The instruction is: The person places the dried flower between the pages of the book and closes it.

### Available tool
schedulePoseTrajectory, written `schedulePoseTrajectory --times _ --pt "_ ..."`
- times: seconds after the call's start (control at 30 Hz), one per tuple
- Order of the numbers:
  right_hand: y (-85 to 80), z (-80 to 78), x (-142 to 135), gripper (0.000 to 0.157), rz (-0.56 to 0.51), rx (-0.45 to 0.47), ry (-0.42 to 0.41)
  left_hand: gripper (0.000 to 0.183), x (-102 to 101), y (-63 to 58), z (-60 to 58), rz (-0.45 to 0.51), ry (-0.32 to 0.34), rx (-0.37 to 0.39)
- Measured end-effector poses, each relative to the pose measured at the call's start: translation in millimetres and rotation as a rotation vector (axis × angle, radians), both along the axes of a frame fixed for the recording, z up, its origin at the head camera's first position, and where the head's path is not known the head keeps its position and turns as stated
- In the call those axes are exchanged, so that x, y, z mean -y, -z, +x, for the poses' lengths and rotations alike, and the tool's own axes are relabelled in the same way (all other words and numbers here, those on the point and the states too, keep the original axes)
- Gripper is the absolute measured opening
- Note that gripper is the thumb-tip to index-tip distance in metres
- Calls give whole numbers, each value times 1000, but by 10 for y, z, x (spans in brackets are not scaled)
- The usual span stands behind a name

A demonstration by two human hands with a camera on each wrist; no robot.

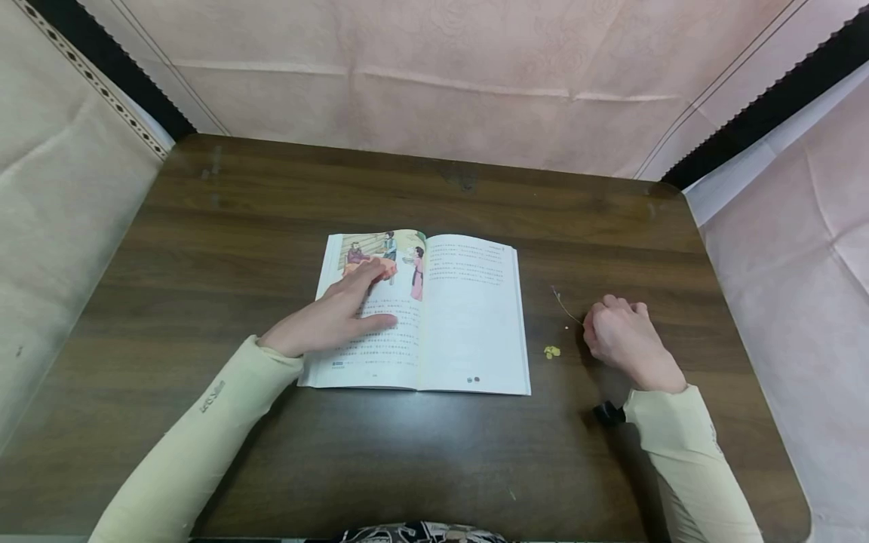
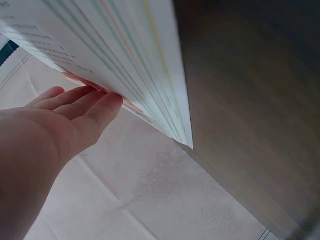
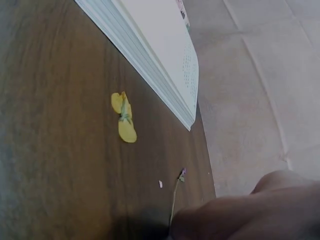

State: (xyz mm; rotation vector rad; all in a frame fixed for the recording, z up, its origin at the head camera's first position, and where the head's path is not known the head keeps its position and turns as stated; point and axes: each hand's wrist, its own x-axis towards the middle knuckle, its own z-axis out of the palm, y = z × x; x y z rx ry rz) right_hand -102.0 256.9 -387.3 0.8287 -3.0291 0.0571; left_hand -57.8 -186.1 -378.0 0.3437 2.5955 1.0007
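An open book (image 1: 475, 339) lies on the wooden table, its left page showing a coloured picture above text. My left hand (image 1: 333, 313) rests on that page with fingers stretched over the picture and thumb apart; the left wrist view shows its fingers (image 2: 105, 107) against the paper. Right of the book, my right hand (image 1: 621, 335) has curled fingers and pinches the lower end of a thin flower stem (image 1: 563, 306). A small purplish bloom (image 3: 182, 175) tips the stem. The fingertips on the stem are mostly hidden. A yellow flower (image 3: 126, 122) lies between book and right hand.
A tiny pink petal (image 3: 160, 184) lies near the stem. Dark wooden tabletop (image 1: 407, 188) surrounds the book. Pale cloth (image 1: 441, 83) hangs behind the table and at both sides. A black object (image 1: 609, 413) shows at the right wrist.
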Motion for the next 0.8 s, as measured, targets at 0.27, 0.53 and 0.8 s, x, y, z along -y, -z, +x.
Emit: schedulePoseTrajectory --times 0.27,0.53,0.8 --pt "44 15 -70 10 -14 66 46 96 -17 -5 -13 -9 19 -4" --pt "31 -9 -114 8 -89 121 84 96 -19 -19 -12 -13 25 -9" --pt "-60 -36 91 10 -170 55 43 99 -1 -29 6 -31 -7 0"
